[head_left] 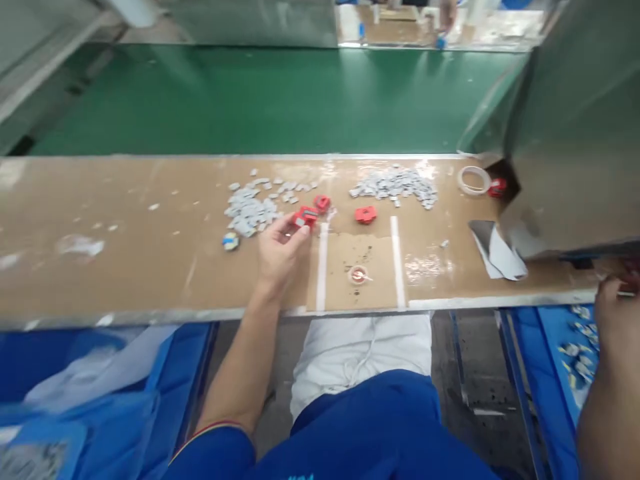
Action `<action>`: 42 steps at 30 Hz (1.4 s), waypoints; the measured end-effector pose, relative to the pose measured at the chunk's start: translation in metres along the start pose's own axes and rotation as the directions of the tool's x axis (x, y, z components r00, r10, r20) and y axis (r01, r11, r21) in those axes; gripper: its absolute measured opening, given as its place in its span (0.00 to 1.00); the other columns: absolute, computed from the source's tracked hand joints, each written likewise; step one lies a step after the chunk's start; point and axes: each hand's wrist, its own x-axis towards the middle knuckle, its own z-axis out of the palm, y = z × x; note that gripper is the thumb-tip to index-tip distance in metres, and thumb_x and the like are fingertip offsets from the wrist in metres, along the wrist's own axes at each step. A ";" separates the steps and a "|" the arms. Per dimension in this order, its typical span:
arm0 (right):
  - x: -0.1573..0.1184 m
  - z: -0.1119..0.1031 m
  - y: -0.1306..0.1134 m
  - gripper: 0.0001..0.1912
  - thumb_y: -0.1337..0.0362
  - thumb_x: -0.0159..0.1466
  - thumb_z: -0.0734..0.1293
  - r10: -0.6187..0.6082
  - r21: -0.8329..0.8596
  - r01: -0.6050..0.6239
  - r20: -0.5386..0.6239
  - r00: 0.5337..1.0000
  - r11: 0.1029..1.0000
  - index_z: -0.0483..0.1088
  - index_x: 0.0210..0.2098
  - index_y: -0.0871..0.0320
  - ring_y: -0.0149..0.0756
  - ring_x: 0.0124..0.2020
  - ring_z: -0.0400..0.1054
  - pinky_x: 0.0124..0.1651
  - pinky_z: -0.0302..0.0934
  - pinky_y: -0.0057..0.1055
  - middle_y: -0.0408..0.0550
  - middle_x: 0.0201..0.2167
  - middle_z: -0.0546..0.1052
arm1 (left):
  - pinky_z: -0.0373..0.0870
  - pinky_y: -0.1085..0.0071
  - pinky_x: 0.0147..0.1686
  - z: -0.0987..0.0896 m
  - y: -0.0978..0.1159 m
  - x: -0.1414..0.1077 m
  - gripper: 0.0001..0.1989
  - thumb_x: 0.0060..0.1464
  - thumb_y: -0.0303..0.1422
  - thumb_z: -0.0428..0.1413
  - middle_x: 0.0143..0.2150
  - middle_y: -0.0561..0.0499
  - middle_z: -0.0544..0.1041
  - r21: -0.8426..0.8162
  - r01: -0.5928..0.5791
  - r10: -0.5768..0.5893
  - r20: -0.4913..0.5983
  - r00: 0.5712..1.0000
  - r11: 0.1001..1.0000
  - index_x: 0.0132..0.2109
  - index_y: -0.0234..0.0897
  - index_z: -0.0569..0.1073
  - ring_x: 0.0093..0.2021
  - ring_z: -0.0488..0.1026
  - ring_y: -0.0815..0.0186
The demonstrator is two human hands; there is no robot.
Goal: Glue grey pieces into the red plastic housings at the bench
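The left hand (pixel 283 257) grips a red plastic block (pixel 306 217) narrowly, its long axis slanting rightward; the right hand's (pixel 614 327) grip cannot be told.

A tan cardboard-covered counter (pixel 100 200) with a thin metal front edge runs across the view. Beyond its back edge lies a glossy green work surface (pixel 270 100), streaked pale by overhead light. A grey sheet-metal hood (pixel 575 133) stands at the counter's back right corner, and a pale grey metal frame (pixel 40 60) runs along the far left. Past the green, a second tan bench (pixel 390 20) shows. Below the front edge is a speckled grey concrete floor (pixel 485 360).
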 end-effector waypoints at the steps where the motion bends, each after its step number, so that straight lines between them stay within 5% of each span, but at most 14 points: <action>1: -0.023 0.002 -0.016 0.33 0.36 0.71 0.53 0.025 -0.009 -0.025 -0.004 1.000 1.000 0.79 0.56 0.46 0.72 0.45 0.79 0.45 0.64 0.67 0.69 0.32 0.79 | 0.79 0.67 0.43 -0.003 0.000 -0.010 0.26 0.51 0.46 0.70 0.42 0.49 0.85 -0.100 0.054 -0.052 0.021 0.998 0.993 0.52 0.37 0.80 0.39 0.82 0.63; 5: -0.105 0.019 -0.109 0.19 0.42 0.70 0.65 -0.139 0.331 0.085 0.143 0.980 0.940 0.81 0.45 0.46 0.55 0.33 0.80 0.39 0.71 0.51 0.59 0.33 0.82 | 0.78 0.71 0.38 -0.012 -0.001 -0.046 0.27 0.57 0.46 0.67 0.44 0.48 0.86 -0.358 0.272 -0.226 0.167 0.960 0.893 0.60 0.42 0.76 0.35 0.83 0.67; 8: -0.139 0.037 -0.187 0.16 0.49 0.69 0.70 -0.411 0.663 0.105 0.326 0.851 0.741 0.79 0.48 0.52 0.44 0.33 0.79 0.36 0.74 0.40 0.52 0.37 0.83 | 0.77 0.74 0.38 -0.014 -0.003 -0.064 0.24 0.55 0.43 0.70 0.45 0.46 0.85 -0.430 0.370 -0.292 0.237 0.927 0.824 0.55 0.38 0.81 0.34 0.80 0.71; 12: -0.151 0.051 -0.261 0.16 0.57 0.71 0.70 -0.663 0.833 0.191 0.251 0.705 0.519 0.76 0.54 0.56 0.35 0.31 0.73 0.36 0.71 0.34 0.48 0.37 0.80 | 0.77 0.75 0.39 -0.013 -0.008 -0.079 0.30 0.45 0.37 0.76 0.47 0.47 0.85 -0.440 0.394 -0.301 0.266 0.916 0.807 0.55 0.38 0.81 0.36 0.79 0.72; 17: -0.144 0.050 -0.297 0.08 0.64 0.73 0.67 -0.755 0.857 0.292 0.158 0.637 0.425 0.81 0.43 0.55 0.35 0.34 0.74 0.36 0.69 0.31 0.49 0.37 0.81 | 0.77 0.73 0.31 -0.005 -0.009 -0.100 0.36 0.59 0.51 0.66 0.38 0.48 0.85 -0.339 0.419 -0.291 0.369 0.883 0.842 0.66 0.38 0.68 0.29 0.80 0.69; 23: -0.139 0.053 -0.310 0.05 0.66 0.70 0.69 -0.778 0.872 0.246 0.212 0.591 0.424 0.79 0.39 0.57 0.33 0.32 0.74 0.37 0.70 0.30 0.48 0.36 0.82 | 0.72 0.77 0.25 0.001 -0.013 -0.112 0.29 0.58 0.58 0.63 0.32 0.52 0.82 -0.316 0.340 -0.210 0.380 0.901 0.886 0.50 0.39 0.71 0.26 0.77 0.70; 29: -0.142 0.053 -0.309 0.06 0.67 0.71 0.68 -0.781 0.868 0.280 0.176 0.599 0.410 0.79 0.44 0.57 0.32 0.33 0.74 0.37 0.69 0.30 0.48 0.38 0.81 | 0.77 0.74 0.29 -0.003 -0.020 -0.112 0.29 0.52 0.52 0.70 0.34 0.49 0.84 -0.314 0.366 -0.203 0.448 0.870 0.876 0.49 0.37 0.73 0.30 0.82 0.66; 36: -0.144 0.064 -0.305 0.06 0.65 0.71 0.69 -0.663 0.851 0.353 -0.008 0.748 0.389 0.75 0.36 0.55 0.37 0.38 0.76 0.40 0.71 0.35 0.49 0.37 0.80 | 0.82 0.67 0.41 -0.004 -0.019 -0.111 0.22 0.47 0.39 0.75 0.43 0.44 0.86 -0.206 0.330 -0.231 0.393 0.890 0.921 0.47 0.34 0.81 0.41 0.84 0.59; 39: -0.154 0.069 -0.301 0.10 0.58 0.71 0.70 -0.564 0.881 0.228 0.052 0.824 0.414 0.74 0.34 0.55 0.38 0.37 0.79 0.41 0.73 0.35 0.49 0.36 0.83 | 0.82 0.69 0.37 -0.005 -0.020 -0.111 0.23 0.47 0.40 0.74 0.40 0.45 0.87 -0.185 0.341 -0.246 0.401 0.882 0.922 0.49 0.34 0.82 0.37 0.84 0.61; 42: -0.165 0.074 -0.295 0.15 0.51 0.69 0.73 -0.392 0.913 -0.040 0.214 0.895 0.407 0.75 0.34 0.54 0.38 0.36 0.81 0.40 0.76 0.35 0.49 0.34 0.84 | 0.83 0.69 0.40 -0.005 -0.022 -0.112 0.24 0.47 0.39 0.74 0.42 0.45 0.87 -0.156 0.325 -0.244 0.392 0.887 0.933 0.50 0.34 0.82 0.40 0.85 0.60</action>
